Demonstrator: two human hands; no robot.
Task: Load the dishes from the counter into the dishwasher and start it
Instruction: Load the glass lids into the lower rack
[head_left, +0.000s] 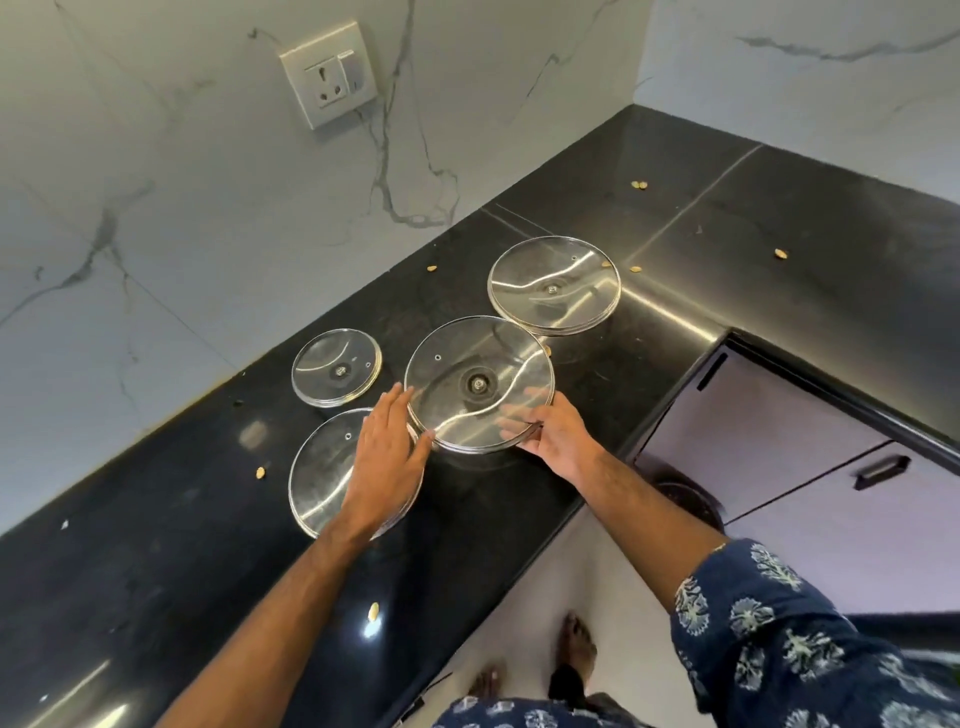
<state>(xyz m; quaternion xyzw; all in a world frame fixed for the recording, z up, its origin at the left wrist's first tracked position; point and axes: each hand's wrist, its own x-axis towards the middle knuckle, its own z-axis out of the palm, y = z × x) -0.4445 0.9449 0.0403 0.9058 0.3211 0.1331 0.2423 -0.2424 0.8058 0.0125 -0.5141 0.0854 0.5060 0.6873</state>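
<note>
Black polished stone counter (519, 519), L-shaped, set against a white marble-veined wall (182, 208) with one socket plate (328, 74); lilac cabinet fronts (779, 441) stand below the right run.

Item: large glass lid (478, 383), round, metal-rimmed, knob side down, central screw showing. Position: mid-counter, near the front edge, between the two hands. No long axis, so it can be taken from any side.

Left hand (387, 447): fingers straight and close together, tips touching the lid's left rim, palm over the nearest lid. Holds nothing.

Right hand (553, 434): fingers slid beneath the lid's near-right edge and seen through the glass, thumb on the rim; a pinch on the lid. The near edge looks slightly raised, though this cannot be told for sure.

Relation for the coming lift: the lid lies just ahead of both hands, which flank it left and right. The right hand already has purchase; the left need only curl under.

Count, glass lids: four.
- one large, in hand;
- one nearest lid (322, 467), partly under the left forearm;
- one small lid (336, 367), behind it, apart;
- one far lid (554, 285), its rim just beside the large one.

Count, small yellowish scraps (639, 184): about eight, scattered.

Dishwasher: not in view.
</note>
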